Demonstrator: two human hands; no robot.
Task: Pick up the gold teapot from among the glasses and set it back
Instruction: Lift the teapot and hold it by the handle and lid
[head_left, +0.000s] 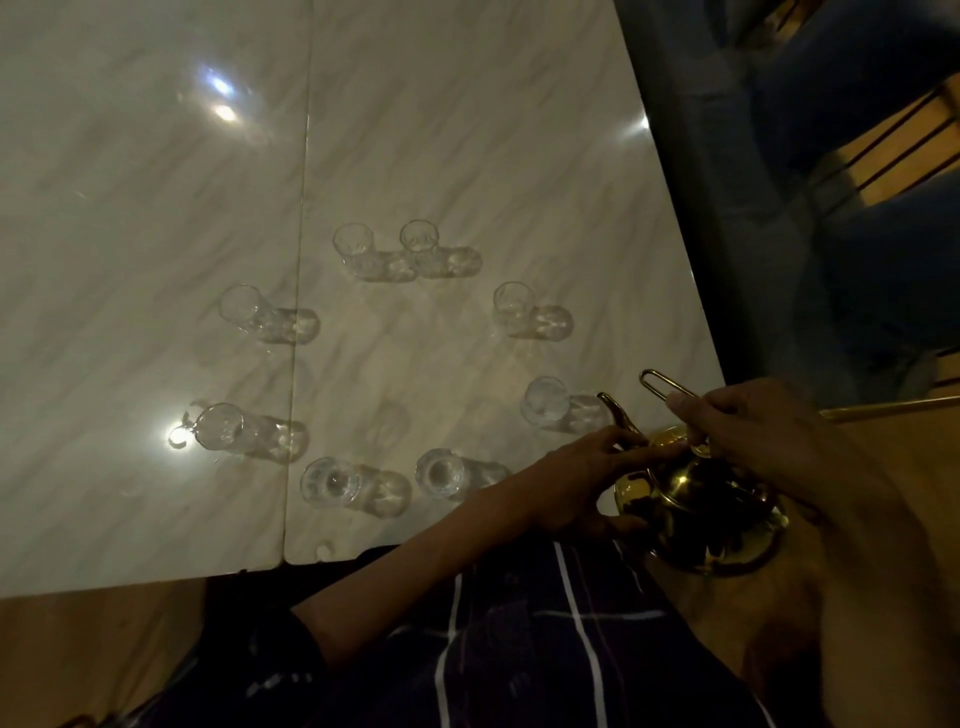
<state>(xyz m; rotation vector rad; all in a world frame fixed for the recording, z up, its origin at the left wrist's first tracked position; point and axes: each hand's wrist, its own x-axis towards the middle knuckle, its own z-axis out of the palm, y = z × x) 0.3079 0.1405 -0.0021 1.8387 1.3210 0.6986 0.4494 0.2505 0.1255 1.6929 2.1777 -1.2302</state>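
The right hand (748, 415) has a tight grip on the thin wire handle (670, 389) of the gold teapot (696, 514). The left hand (587, 478) holds the pot's side, fingers curled near the spout (621, 415) and lid. The teapot is off the tabletop (156, 182), past its right edge, above the person's lap; it seems to hang in the air, though the dim light makes this hard to tell. On the white marble tabletop, 8 clear glasses (353, 249) stand in a ring with a bare middle. A dark checked cloth (519, 649) covers the lap.
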